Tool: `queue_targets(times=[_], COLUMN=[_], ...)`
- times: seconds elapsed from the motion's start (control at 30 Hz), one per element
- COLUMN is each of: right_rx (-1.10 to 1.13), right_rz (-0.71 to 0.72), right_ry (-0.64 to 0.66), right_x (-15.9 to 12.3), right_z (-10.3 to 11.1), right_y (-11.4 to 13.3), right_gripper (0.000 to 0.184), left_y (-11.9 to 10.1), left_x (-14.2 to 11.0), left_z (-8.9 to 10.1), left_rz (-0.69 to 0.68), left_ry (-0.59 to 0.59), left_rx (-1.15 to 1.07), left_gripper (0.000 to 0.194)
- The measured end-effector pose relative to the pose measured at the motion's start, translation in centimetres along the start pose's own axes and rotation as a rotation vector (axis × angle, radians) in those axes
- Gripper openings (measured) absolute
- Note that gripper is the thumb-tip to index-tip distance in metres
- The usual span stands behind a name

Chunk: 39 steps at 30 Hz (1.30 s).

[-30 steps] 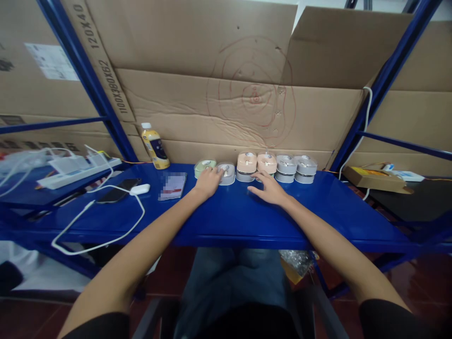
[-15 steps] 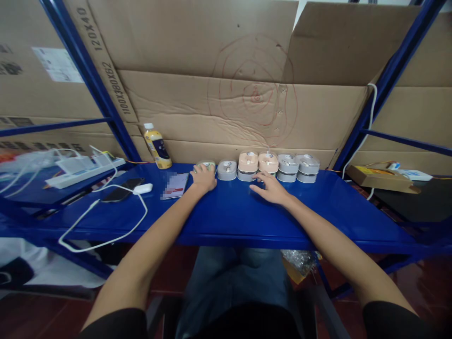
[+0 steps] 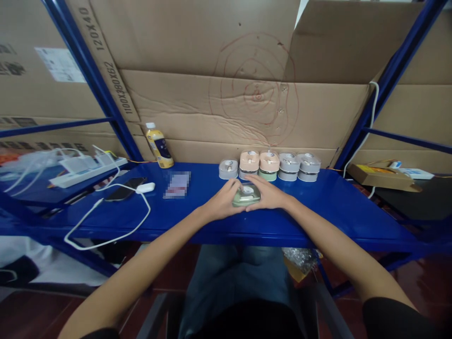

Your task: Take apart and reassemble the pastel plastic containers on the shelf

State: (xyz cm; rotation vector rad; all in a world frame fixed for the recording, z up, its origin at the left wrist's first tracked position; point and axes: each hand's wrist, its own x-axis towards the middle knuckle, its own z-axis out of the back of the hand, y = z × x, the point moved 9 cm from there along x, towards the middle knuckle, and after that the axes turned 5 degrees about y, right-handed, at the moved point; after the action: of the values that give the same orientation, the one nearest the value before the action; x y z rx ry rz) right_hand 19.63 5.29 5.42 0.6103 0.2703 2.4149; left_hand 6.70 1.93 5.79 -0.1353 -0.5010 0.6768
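Observation:
A green case with a clear lid (image 3: 247, 195) is between my two hands over the middle of the blue shelf. My left hand (image 3: 226, 200) grips its left side, fingers curled on the lid. On its right side my right hand (image 3: 267, 194) holds it between fingers and thumb. Behind my hands runs a row of similar cases: a single grey case (image 3: 228, 169) at the left, two stacks topped by a peach case (image 3: 249, 161) and another peach case (image 3: 269, 162), then two grey stacks (image 3: 309, 165) at the right. A green case (image 3: 267, 176) shows beneath the second peach one.
On the left of the blue shelf (image 3: 197, 230) lie a phone (image 3: 125, 189), a white charger with its cable (image 3: 145, 188) and a flat blurred-out item (image 3: 177, 185). A yellow bottle (image 3: 159, 147) stands behind. Cardboard (image 3: 176, 94) backs the shelf; an open carton (image 3: 383, 177) lies right.
My left hand has lifted the green case from the row's left end and brought it right and nearer to me. My right hand has moved slightly left and closed on its other side.

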Motion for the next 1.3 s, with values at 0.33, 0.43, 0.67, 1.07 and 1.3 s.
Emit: queue_targets(times=[0.33, 0.43, 0.67, 1.07, 1.3], right_rx=[0.072, 0.099, 0.038, 0.053, 0.036], right_rz=[-0.069, -0.114, -0.304, -0.241, -0.05], right_ry=[-0.032, -0.141, -0.355, -0.439, -0.211], right_x=[-0.4, -1.1, -3.0, -3.1, -1.6], right_z=[2.5, 4.6, 8.1, 9.1, 6.6], right_y=[-1.6, -3.5, -8.0, -7.2, -3.9], right_gripper=[0.077, 0.063, 0.06, 0.061, 0.07], left_y=[4.3, 4.3, 3.7, 5.9, 3.6], left_x=[4.0, 3.1, 2.5, 1.3, 2.0], left_z=[-2.5, -2.0, -2.0, 2.3, -1.3], left_rz=[-0.003, 0.005, 0.021, 0.216, 0.094], left_ry=[0.014, -0.001, 0.068, -0.268, 0.007], left_rx=[-0.47, -0.348, -0.095, -0.067, -0.106], left_gripper=[0.11, 0.097, 0.047, 0.045, 0.054])
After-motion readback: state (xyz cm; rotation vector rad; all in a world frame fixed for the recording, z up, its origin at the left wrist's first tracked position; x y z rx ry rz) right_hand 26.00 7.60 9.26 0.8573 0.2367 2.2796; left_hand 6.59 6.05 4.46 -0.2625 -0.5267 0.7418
